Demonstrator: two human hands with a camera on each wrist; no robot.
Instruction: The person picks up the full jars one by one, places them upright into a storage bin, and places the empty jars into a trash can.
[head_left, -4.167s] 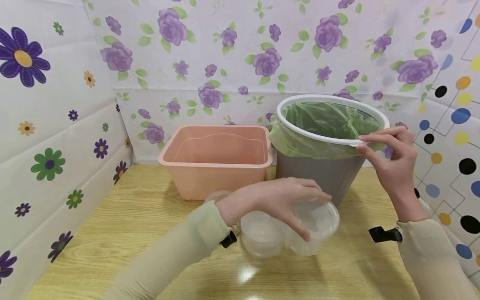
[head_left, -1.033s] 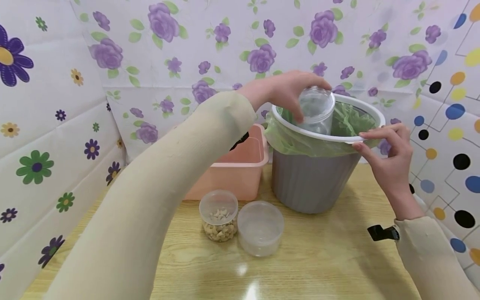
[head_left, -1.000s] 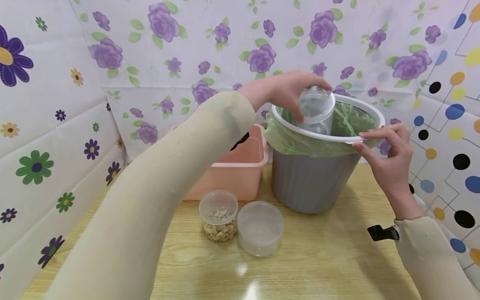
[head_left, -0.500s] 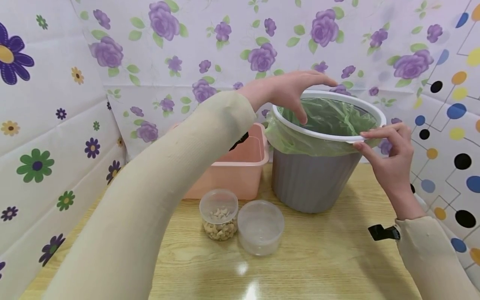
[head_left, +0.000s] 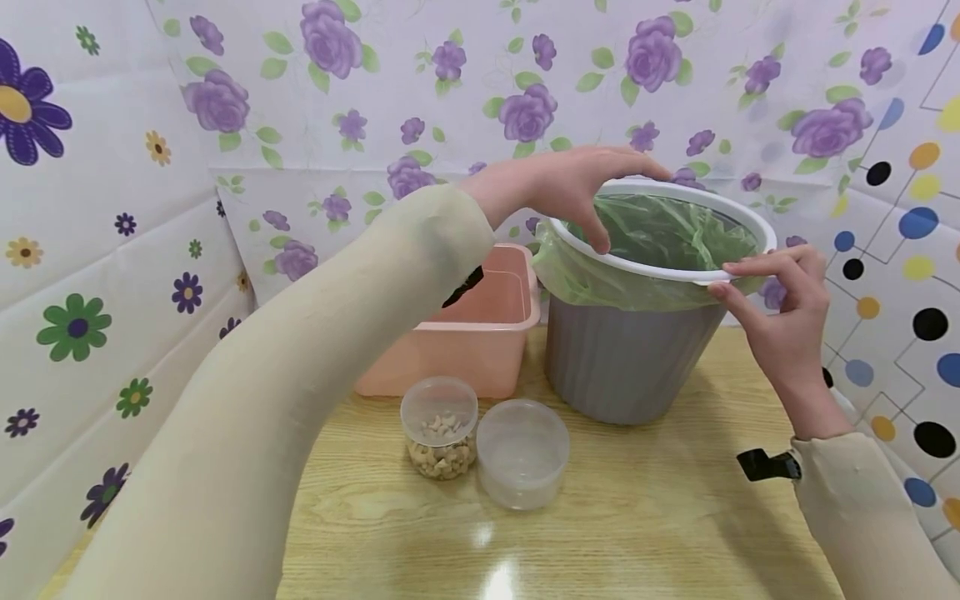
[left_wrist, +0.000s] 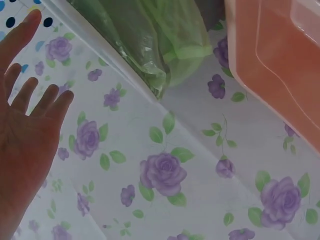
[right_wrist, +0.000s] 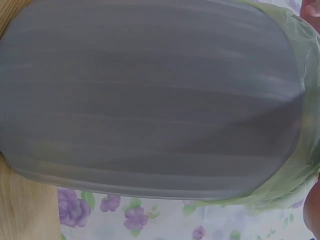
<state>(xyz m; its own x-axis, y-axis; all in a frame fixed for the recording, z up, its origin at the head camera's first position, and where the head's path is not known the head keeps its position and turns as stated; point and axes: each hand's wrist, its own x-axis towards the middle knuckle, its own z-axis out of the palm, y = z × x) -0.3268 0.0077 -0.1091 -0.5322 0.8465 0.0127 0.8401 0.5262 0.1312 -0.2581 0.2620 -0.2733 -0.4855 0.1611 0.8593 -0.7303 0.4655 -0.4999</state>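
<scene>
Bin (head_left: 630, 358): I see right hand (head_left: 780, 312) pinching its rim, left hand (head_left: 577, 187) spread above; two tubs (head_left: 480, 437), pink basin (head_left: 472, 333) beside.

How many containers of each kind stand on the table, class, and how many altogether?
Tubs: 2, one with nuts, one empty
Pink basin: 1
Grey bin: 1
Total: 4

Grey bin (head_left: 626, 358): ribbed matt plastic, smooth white plastic rim ring (head_left: 750, 223), thin crinkly translucent green plastic liner (head_left: 660, 233). Pink tub (head_left: 480, 342) smooth semi-matt plastic; two round containers (head_left: 521, 454) clear glossy plastic. Surface (head_left: 600, 533) light wood-grain laminate, glossy with glare spots; walls floral printed sheet (head_left: 420, 83), slightly creased; sleeves (head_left: 300, 400) soft matt beige cloth.
</scene>
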